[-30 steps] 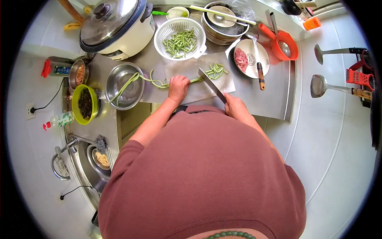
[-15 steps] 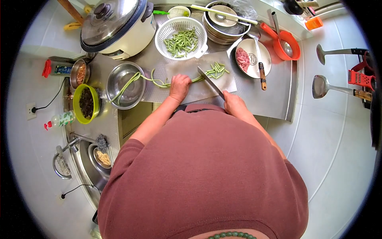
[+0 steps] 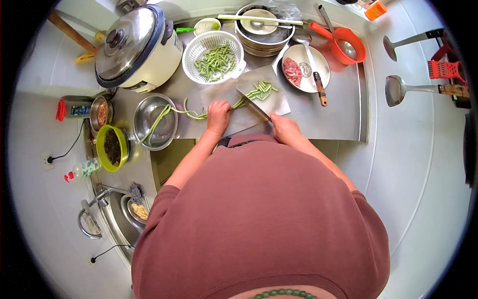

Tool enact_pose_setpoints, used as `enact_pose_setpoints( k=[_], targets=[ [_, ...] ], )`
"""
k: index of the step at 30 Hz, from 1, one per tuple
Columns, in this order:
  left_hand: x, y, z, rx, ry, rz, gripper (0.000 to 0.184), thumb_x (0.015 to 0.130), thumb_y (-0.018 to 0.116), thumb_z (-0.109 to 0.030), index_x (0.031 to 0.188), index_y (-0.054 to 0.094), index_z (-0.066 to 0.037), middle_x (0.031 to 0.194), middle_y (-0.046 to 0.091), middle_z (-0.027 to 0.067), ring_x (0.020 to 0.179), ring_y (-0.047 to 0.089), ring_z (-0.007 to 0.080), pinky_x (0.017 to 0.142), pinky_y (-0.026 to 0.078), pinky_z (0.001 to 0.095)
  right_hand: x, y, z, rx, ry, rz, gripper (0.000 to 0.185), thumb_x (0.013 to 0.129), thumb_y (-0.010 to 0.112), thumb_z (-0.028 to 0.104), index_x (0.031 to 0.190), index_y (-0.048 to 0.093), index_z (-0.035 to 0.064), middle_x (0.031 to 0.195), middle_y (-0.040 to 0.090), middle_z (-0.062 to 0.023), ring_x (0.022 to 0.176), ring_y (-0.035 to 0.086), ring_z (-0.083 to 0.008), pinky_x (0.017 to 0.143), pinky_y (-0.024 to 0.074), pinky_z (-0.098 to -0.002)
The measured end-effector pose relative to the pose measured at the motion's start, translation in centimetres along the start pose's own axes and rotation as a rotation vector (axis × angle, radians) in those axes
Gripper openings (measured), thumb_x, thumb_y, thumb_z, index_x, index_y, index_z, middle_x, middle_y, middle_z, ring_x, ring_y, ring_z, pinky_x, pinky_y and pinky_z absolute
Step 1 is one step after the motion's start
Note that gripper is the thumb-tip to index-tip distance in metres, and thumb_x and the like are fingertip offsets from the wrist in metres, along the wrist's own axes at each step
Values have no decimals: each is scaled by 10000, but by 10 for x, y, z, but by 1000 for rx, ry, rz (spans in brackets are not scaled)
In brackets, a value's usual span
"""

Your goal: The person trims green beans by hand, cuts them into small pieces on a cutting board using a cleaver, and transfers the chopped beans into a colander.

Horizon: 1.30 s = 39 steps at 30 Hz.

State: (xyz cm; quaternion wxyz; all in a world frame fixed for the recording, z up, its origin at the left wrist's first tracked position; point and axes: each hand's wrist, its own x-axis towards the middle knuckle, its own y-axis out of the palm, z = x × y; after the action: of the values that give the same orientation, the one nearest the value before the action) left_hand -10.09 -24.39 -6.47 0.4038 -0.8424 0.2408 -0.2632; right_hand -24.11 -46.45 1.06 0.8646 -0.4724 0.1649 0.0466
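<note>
My left hand (image 3: 219, 115) is closed around a bundle of long green beans (image 3: 195, 115) on a pale cutting board (image 3: 280, 106). Their uncut lengths trail left over the rim of a steel bowl (image 3: 140, 115). In my right hand (image 3: 285, 128) is a kitchen knife (image 3: 256, 106), its blade slanting across the beans just right of my left fingers. Short cut bean pieces (image 3: 263, 89) lie on the board beyond the blade. Behind the board, a white colander (image 3: 188, 67) holds more cut pieces. The knife's handle is mostly hidden by my right hand.
A large cooker (image 3: 149, 65) stands at back left, steel pots (image 3: 260, 47) at the back. Right of them are a plate (image 3: 321, 65) with diced meat (image 3: 292, 71) and a red ladle (image 3: 351, 47). A yellow-green bowl (image 3: 123, 149) and the sink (image 3: 122, 212) are left.
The camera view has shifted slightly, so the counter sits a little differently in frame. The knife remains at the beans, and both hands keep their grips.
</note>
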Motion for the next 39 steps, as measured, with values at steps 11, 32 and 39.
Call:
enact_pose_setpoints(
  k=[11, 32, 39],
  targets=[
    [-4, 7, -2, 8, -27, -99, 70, 723, 670, -124, 761, 611, -125, 808, 602, 32, 840, 555, 267, 753, 407, 394, 0, 10, -23, 172, -4, -138, 270, 814, 487, 73, 1072, 559, 42, 791, 626, -272, 755, 611, -461, 684, 490, -542],
    [-9, -10, -4, 1, -15, -131, 266, 673, 737, -97, 926, 660, -117, 976, 630, 42, 963, 565, 253, 844, 408, 386, -18, -18, 0, 132, -83, -96, 218, 820, 482, 45, 1026, 541, 4, 799, 622, -262, 778, 604, -454, 700, 485, -528],
    [-12, -12, 1, 7, 1, -144, 205, 705, 716, -98, 900, 657, -118, 941, 631, 34, 948, 564, 254, 837, 407, 380, -15, -10, 3, 124, -98, -70, 211, 819, 485, 49, 1020, 535, 14, 824, 627, -251, 785, 603, -452, 694, 487, -522]
  ],
)
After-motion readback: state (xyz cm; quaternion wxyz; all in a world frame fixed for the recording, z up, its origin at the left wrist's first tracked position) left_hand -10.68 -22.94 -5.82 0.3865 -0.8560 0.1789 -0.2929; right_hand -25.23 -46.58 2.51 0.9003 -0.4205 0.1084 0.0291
